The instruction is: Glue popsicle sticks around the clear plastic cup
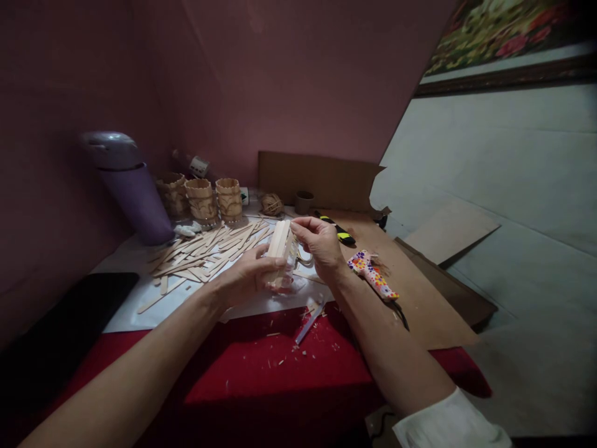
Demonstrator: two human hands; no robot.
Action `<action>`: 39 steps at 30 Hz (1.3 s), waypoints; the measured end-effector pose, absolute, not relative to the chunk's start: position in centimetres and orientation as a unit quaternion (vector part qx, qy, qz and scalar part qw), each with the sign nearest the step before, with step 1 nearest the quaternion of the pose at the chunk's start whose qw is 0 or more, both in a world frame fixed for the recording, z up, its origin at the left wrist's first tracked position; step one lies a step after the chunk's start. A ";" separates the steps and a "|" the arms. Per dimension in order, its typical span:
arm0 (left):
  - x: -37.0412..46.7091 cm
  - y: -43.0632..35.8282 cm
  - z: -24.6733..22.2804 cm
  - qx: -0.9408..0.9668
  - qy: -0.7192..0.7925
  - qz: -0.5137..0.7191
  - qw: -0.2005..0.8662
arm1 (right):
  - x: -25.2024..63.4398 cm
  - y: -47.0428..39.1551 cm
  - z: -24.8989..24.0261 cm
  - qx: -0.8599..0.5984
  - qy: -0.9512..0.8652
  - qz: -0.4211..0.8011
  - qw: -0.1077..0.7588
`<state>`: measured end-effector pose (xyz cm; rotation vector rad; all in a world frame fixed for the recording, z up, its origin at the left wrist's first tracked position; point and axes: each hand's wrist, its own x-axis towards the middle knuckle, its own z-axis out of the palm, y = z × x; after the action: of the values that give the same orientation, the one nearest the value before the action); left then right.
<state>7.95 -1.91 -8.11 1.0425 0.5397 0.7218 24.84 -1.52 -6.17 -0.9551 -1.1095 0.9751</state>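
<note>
A clear cup point(290, 274) with pale wooden sticks point(280, 239) standing side by side along its wall is held above the table. My left hand point(249, 274) wraps round its left side, the thumb lying across the sticks. At the upper right edge of the sticks, my right hand point(319, 242) is closed in a pinch; its fingertips touch the top of a stick there. Loose wooden sticks point(200, 255) lie heaped to the left. A flowered glue gun point(373, 274) rests right of my right hand, and a clear glue stick point(310, 322) lies in front of the cup.
Three decorated wooden cups point(201, 202) and a purple flask point(137, 199) stand at the back left. Behind are a twine ball point(271, 204), a small dark cup point(304, 202) and a yellow-black cutter point(342, 234). Cardboard point(420, 305) covers the right side; wood scraps litter the red cloth point(261, 367).
</note>
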 end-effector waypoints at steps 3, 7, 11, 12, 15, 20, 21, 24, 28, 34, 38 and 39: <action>7.9 -1.9 -8.1 0.480 0.257 0.337 0.768 | 24.7 -1.6 -6.3 -0.423 -0.482 0.419 0.643; 8.0 -2.0 -8.1 0.483 0.287 0.347 0.751 | 24.4 -1.5 -6.6 -0.419 -0.482 0.402 0.656; 8.1 -2.0 -8.0 0.484 0.291 0.371 0.738 | 24.2 -1.3 -6.9 -0.434 -0.490 0.377 0.655; 8.1 -2.0 -8.0 0.482 0.292 0.375 0.736 | 24.2 -1.3 -6.9 -0.439 -0.493 0.377 0.650; 8.1 -2.0 -7.7 0.478 0.297 0.381 0.734 | 24.1 -1.4 -6.9 -0.435 -0.500 0.407 0.629; 8.0 -1.9 -7.8 0.481 0.304 0.390 0.724 | 23.8 -1.7 -6.9 -0.414 -0.476 0.452 0.631; 8.0 -1.9 -7.9 0.484 0.300 0.392 0.723 | 23.6 -1.7 -6.9 -0.411 -0.467 0.456 0.636; 8.0 -1.8 -8.2 0.490 0.285 0.394 0.724 | 23.2 -1.8 -7.2 -0.401 -0.433 0.477 0.652; 8.2 -1.8 -8.3 0.484 0.282 0.389 0.731 | 22.7 -1.8 -7.9 -0.397 -0.392 0.486 0.673; 8.2 -1.7 -8.1 0.452 0.300 0.403 0.737 | 22.5 -1.6 -9.0 -0.402 -0.441 0.443 0.669; 7.8 -1.6 -7.5 0.401 0.302 0.436 0.747 | 23.0 -1.8 -8.8 -0.423 -0.565 0.316 0.634; 7.7 -1.6 -7.3 0.389 0.301 0.452 0.744 | 23.2 -1.8 -8.6 -0.418 -0.601 0.293 0.615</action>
<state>7.75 -1.58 -7.31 0.8523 0.6592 0.9890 23.19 -1.84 -8.63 -0.9630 -1.3849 0.6745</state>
